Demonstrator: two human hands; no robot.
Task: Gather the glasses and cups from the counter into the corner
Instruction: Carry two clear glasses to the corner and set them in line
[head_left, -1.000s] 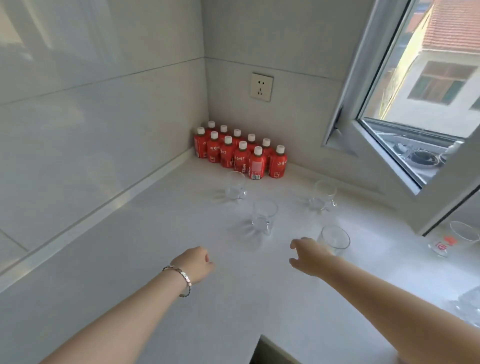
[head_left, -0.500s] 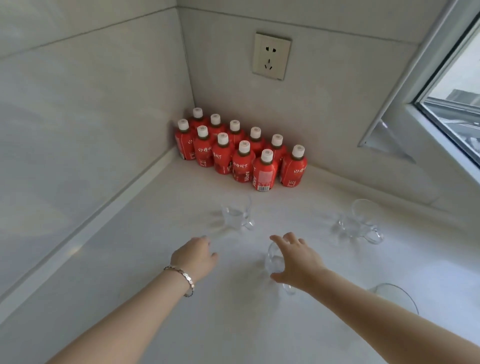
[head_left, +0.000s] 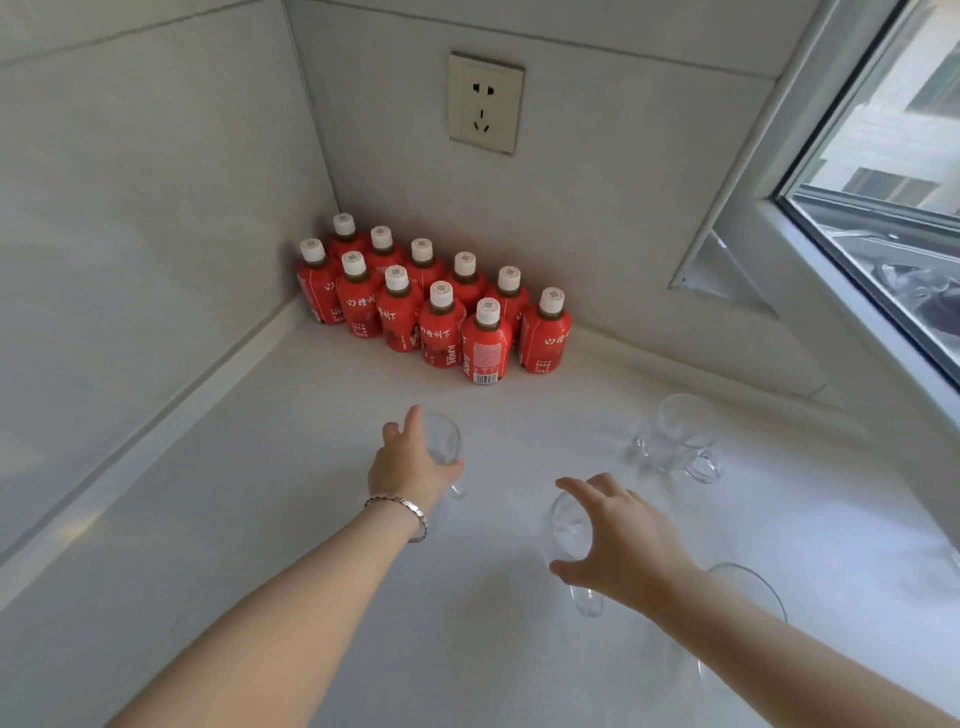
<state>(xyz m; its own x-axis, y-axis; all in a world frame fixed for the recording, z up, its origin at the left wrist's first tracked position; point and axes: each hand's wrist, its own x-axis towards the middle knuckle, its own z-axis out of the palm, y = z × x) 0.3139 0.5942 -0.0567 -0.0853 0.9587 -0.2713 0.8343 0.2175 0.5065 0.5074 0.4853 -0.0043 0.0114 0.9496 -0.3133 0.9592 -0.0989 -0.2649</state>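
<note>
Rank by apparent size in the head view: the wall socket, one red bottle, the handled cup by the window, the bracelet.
1. Handled cup and socket: look alike, unranked.
2. Red bottle, farther back, so unsure.
3. Bracelet.

Pale tiled walls (head_left: 145, 218), daylit window (head_left: 883, 218)

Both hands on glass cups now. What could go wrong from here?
1. The left hand wraps one cup just short of the red bottles packed in the corner; pushing on may topple the front row.
2. The right hand curls round a second cup; smooth clear glass could slip.
3. The right forearm crosses a bowl and may knock it. The mug remains ungathered.
</note>
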